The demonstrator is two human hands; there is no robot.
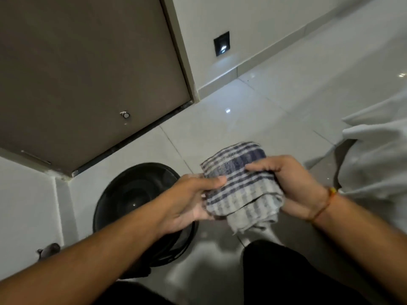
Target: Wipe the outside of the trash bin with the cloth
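A round black trash bin (136, 194) stands on the tiled floor below me, seen from above with its mouth open. A folded white cloth with blue checks (240, 186) hangs in the air to the right of the bin. My left hand (189, 201) grips its left edge, thumb on top. My right hand (290, 183) grips its right side; a thread band sits on that wrist. My left forearm crosses over the bin's lower rim. The cloth does not touch the bin.
A brown door (88, 80) is shut behind the bin, with a small stopper (125, 114) low on it. A white wall holds a dark square fixture (222, 43). White fabric (378, 155) hangs at the right. My dark-trousered legs (282, 274) are below.
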